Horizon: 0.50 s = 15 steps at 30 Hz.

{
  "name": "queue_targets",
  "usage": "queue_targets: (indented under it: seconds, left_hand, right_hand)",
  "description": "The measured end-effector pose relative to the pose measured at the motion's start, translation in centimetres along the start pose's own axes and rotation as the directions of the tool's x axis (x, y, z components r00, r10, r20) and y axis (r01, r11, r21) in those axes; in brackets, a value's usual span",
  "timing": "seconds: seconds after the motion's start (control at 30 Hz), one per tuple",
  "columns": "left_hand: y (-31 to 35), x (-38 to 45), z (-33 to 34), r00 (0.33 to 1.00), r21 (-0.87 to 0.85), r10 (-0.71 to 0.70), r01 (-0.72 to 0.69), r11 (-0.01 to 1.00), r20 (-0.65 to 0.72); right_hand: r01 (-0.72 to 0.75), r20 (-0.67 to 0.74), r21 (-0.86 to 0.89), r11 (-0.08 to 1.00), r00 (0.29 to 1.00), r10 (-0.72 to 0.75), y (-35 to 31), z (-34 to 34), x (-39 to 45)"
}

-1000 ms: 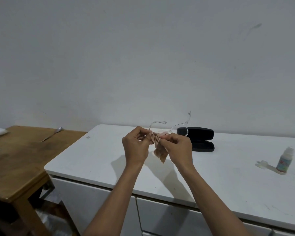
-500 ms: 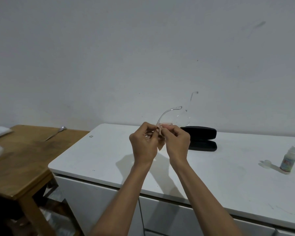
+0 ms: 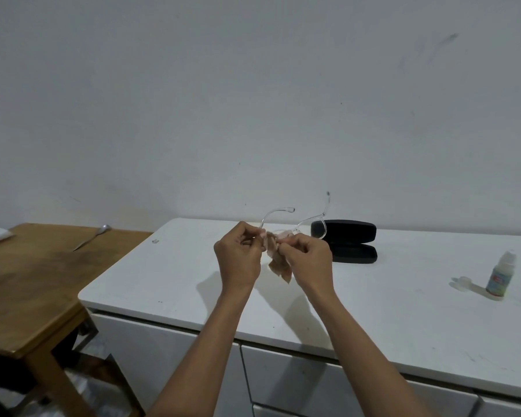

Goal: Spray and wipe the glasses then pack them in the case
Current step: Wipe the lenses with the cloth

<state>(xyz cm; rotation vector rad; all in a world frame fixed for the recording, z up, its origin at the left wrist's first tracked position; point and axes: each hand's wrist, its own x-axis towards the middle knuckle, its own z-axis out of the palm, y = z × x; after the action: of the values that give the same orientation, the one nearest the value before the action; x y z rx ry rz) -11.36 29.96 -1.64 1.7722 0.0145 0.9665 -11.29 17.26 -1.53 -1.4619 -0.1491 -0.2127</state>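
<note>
At frame centre, left hand (image 3: pixel 238 260) pinches the clear-framed glasses (image 3: pixel 309 225), right hand (image 3: pixel 309 261) pinches the tan cloth (image 3: pixel 278 264) on them: rub each lens lightly, support the frame.

The white counter (image 3: pixel 373 302) lies bare between the open black case (image 3: pixel 348 242) at the back and the spray bottle (image 3: pixel 500 276) with its cap (image 3: pixel 463 280) far right; both hands (image 3: pixel 239 260) hover left of the case
</note>
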Motion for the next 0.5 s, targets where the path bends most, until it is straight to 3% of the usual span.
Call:
queue_targets:
  seconds: [0.13, 0.27, 0.4, 0.5]
  left_hand:
    - [0.0, -0.6, 0.6, 1.000, -0.006, 0.005, -0.005, 1.000, 0.016]
    - [0.3, -1.1, 0.9, 0.999, -0.031, 0.025, -0.025, 0.999, 0.020]
    - [1.2, -1.3, 1.3, 0.998, -0.062, 0.052, -0.051, 0.997, 0.018]
    - [1.4, -0.9, 1.4, 0.999, -0.079, 0.040, -0.039, 0.996, 0.007]
  right_hand:
    - [0.051, -0.262, 0.056, 0.997, 0.964, -0.035, 0.7, 1.2, -0.8]
    - [0.081, -0.377, 0.101, 0.992, 0.925, -0.037, 0.8, 2.1, -0.2]
    - [0.085, -0.365, 0.152, 0.985, 0.931, -0.024, 0.5, 2.3, 0.5]
    - [0.087, -0.245, 0.170, 0.982, 0.969, -0.044, -0.1, 2.0, 0.7]
